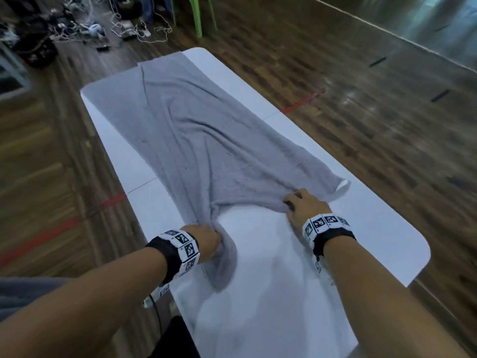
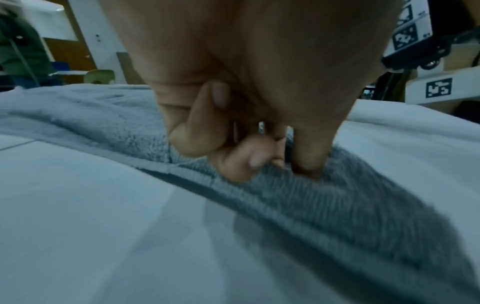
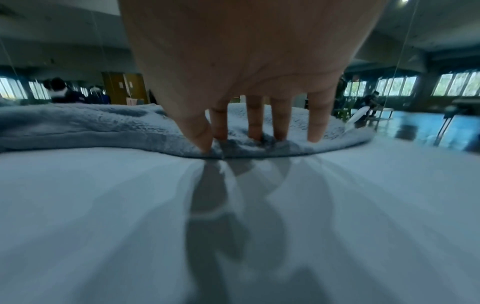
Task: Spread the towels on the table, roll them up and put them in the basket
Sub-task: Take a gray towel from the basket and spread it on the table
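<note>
A grey towel (image 1: 206, 130) lies lengthwise along the white table (image 1: 284, 293), wrinkled, with its far end at the table's far edge. My left hand (image 1: 210, 241) grips the towel's bunched near-left corner, and a loose flap hangs below the fist. In the left wrist view the left hand (image 2: 259, 162) has its fingers curled into the towel (image 2: 350, 205). My right hand (image 1: 296, 202) holds the near edge further right. In the right wrist view the right hand (image 3: 210, 148) pinches the towel (image 3: 78, 125) between thumb and forefinger, with the other fingers pressing down. No basket is in view.
Bare table (image 3: 233, 226) extends between my hands and my body. Wooden floor surrounds the table on both long sides. Green chair legs (image 1: 198, 19) and tangled cables (image 1: 116, 29) lie beyond the far end. Red tape lines (image 1: 302, 104) cross the floor.
</note>
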